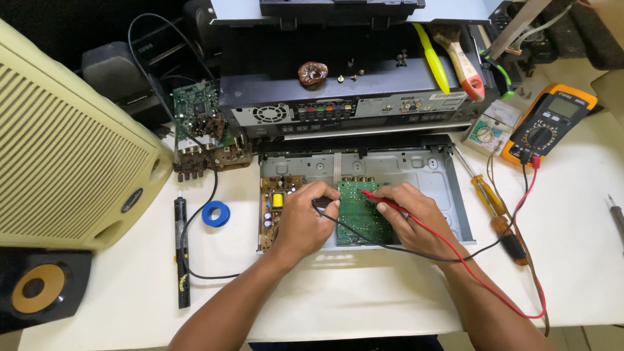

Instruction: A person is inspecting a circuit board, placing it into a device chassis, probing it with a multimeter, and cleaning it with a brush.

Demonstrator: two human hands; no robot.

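Note:
My left hand (304, 220) grips a black test probe (323, 203), its tip against the green circuit board (361, 212) inside an open grey metal chassis (416, 170). In my right hand (409, 218) is a red test probe (374, 195), pointed at the same board's upper edge. Red and black leads (507, 279) run across the white table to an orange and black multimeter (549, 121) at the right. A brown power board (276, 201) with a yellow part lies in the chassis beside my left hand.
A black audio unit (338, 91) stands behind the chassis. A beige speaker (65, 149) fills the left. A soldering iron (182, 250), blue tape roll (215, 213), loose green board (198, 117), screwdrivers (494, 208) and a brush (463, 57) lie around.

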